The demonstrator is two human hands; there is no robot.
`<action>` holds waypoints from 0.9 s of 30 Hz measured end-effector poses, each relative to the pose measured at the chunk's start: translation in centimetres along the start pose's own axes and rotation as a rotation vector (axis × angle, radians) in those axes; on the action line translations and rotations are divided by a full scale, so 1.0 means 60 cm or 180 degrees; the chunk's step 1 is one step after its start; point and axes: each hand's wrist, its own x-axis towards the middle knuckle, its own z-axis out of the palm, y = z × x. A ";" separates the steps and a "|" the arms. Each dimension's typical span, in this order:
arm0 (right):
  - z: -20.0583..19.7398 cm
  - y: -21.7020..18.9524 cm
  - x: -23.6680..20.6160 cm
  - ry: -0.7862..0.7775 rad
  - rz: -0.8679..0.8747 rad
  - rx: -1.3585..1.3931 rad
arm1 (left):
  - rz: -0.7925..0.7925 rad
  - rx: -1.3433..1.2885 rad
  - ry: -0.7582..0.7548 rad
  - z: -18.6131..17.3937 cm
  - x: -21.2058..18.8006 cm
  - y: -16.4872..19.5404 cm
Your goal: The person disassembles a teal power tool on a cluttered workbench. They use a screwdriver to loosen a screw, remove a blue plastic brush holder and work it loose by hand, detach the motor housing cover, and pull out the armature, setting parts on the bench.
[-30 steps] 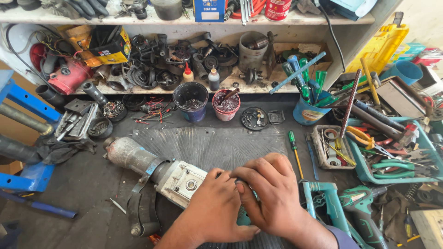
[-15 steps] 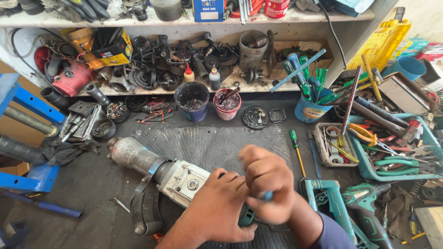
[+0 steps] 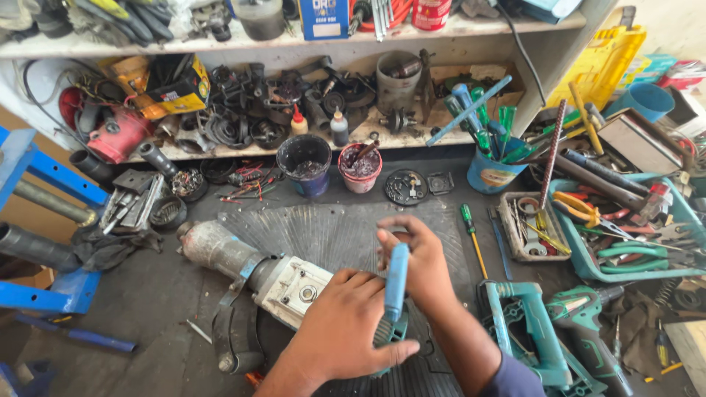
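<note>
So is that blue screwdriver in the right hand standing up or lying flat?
Standing up. The blue screwdriver points nearly straight down, handle on top, gripped by the right hand; its tip is hidden behind the left hand.

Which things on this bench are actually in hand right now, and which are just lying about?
In hand:
left hand
right hand
blue-handled tool
grey and teal power tool body

Lying about:
green-handled screwdriver
dark blue pot
red pot
teal drill

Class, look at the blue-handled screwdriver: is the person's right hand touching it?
Touching. The head view shows the right hand with fingers wrapped round the top of the blue-handled screwdriver, no gap between them.
</note>
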 end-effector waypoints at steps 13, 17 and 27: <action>-0.041 0.110 -0.100 -0.0065 -0.0591 -0.0473 | 0.0152 -0.2032 0.0343 -0.032 0.016 -0.051; -0.061 0.131 -0.084 -0.0111 -0.0382 -0.0306 | -0.0250 -0.2604 0.0117 -0.001 0.040 -0.067; -0.023 0.118 -0.093 -0.0349 -0.0541 -0.0613 | -0.0329 -0.2374 0.0377 -0.009 0.004 -0.083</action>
